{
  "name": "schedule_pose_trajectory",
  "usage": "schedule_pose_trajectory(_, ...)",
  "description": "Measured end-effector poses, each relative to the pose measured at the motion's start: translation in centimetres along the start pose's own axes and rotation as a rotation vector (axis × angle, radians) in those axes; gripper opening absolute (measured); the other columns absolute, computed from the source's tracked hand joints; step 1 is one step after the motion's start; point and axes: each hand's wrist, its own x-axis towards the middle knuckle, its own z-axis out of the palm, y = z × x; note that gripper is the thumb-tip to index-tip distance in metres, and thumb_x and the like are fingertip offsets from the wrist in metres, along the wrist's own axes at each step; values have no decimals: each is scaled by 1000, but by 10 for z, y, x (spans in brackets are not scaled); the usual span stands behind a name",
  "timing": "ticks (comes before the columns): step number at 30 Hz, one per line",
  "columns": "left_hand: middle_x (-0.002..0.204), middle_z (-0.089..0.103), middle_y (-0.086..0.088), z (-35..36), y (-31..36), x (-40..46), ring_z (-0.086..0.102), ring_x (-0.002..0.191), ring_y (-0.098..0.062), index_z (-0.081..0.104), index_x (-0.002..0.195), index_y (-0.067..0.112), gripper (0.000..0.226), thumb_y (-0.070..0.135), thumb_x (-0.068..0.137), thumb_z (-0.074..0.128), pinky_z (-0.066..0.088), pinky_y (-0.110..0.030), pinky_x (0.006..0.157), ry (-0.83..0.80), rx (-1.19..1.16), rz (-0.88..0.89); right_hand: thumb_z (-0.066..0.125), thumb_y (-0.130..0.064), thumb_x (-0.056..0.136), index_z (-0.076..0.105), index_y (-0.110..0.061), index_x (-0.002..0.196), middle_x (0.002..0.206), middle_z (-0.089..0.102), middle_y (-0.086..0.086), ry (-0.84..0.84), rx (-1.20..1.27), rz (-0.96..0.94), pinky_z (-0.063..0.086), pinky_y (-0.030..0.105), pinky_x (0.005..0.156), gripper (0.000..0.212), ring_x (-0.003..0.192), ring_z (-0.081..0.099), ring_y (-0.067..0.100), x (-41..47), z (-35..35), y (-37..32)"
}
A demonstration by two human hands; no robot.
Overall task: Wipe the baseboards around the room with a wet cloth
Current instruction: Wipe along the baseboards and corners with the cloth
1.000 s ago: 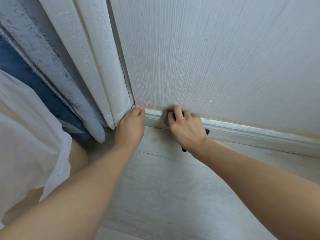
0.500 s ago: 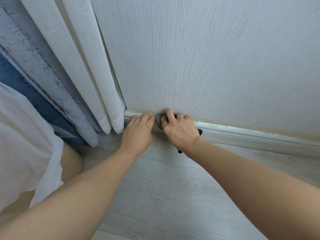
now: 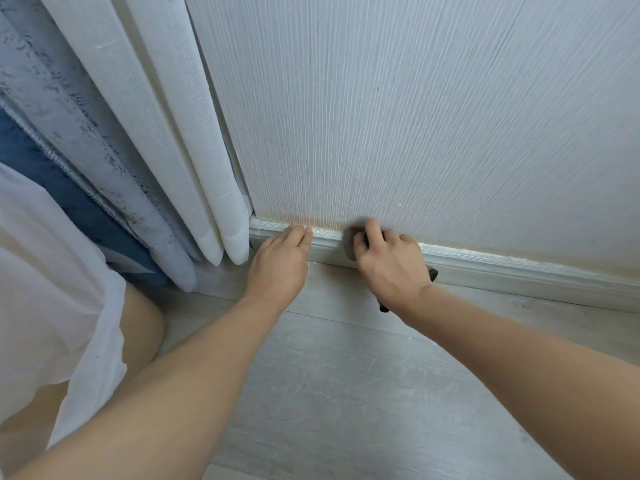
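Both hands are down at the baseboard, side by side but not touching each other. Right hand has its fingers curled round a dark grey cloth and is pressing it against the face of the baseboard. Most of the cloth is hidden under the palm, only a bit pokes out left of the fingers, and dark corners show by the wrist. Left hand holds nothing, fingers straight and together, tips resting on the top edge of the trim just left of the cloth.

Above that is a ribbed off-white wall with a yellowish stain right along the trim. White curtains hang at the trim's left end, with pale blue and dark blue fabric further left. Floor is pale grey wood-look planks.
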Motion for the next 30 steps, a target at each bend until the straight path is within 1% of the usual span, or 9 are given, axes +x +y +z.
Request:
schedule_pose_trajectory(2,139,40,-3,-1,0,1,39,127,-22,27,146,8,56,7,92,42,28,-30,100,-19,13,0,71,-6,50,69,-3,74,80,60,15,-2,-11,-7,27,26,46,24,46,52,25,3,-2,-3)
schedule_pose_trajectory(5,133,47,-8,-2,-1,-1,45,122,-27,34,143,3,55,2,89,46,34,-34,98,-15,-1,6,77,-13,47,72,-7,88,89,62,16,1,27,-20,37,27,44,41,50,56,28,-12,-3,19)
schedule_pose_trajectory(8,134,46,-7,-3,2,-2,44,124,-27,33,143,4,55,1,89,45,34,-34,99,-34,-17,-7,81,-11,45,70,-5,96,90,60,18,-17,62,4,40,29,44,53,51,56,30,-29,-2,38)
schedule_pose_trajectory(12,140,35,1,-4,4,1,34,130,-19,22,148,10,57,9,94,40,27,-27,102,-28,-9,-15,79,-6,43,70,-3,85,82,58,16,-44,82,44,32,24,43,43,46,53,27,-22,-3,30)
schedule_pose_trajectory(17,136,36,2,-9,5,1,38,123,-16,24,147,10,56,12,94,42,29,-26,99,-35,11,1,79,-6,39,67,-4,70,79,59,15,-48,49,8,23,23,43,33,42,49,24,0,-4,5)
schedule_pose_trajectory(21,134,37,2,-11,4,1,41,118,-15,25,147,10,56,10,93,42,32,-26,95,-49,3,-6,82,-10,39,70,-5,84,87,60,17,-45,106,-31,35,25,41,46,48,55,28,-17,-2,29)
schedule_pose_trajectory(23,135,36,2,-11,6,0,40,120,-15,24,147,10,57,11,93,42,31,-26,97,-58,-11,-8,83,-10,39,70,-4,88,87,59,17,-52,118,-11,38,27,41,51,50,56,29,-29,-2,42)
schedule_pose_trajectory(27,142,30,-1,-8,10,-4,29,133,-17,20,147,9,61,15,92,44,24,-27,106,-51,25,-16,80,-6,41,69,-2,82,81,57,17,-58,114,57,26,23,41,42,46,53,27,-29,0,35)
schedule_pose_trajectory(30,140,37,-1,-9,16,-2,38,127,-17,31,143,12,59,14,87,50,23,-27,106,17,47,58,70,-3,47,68,-2,79,80,57,17,-31,75,66,23,22,42,33,43,50,25,-27,3,26)
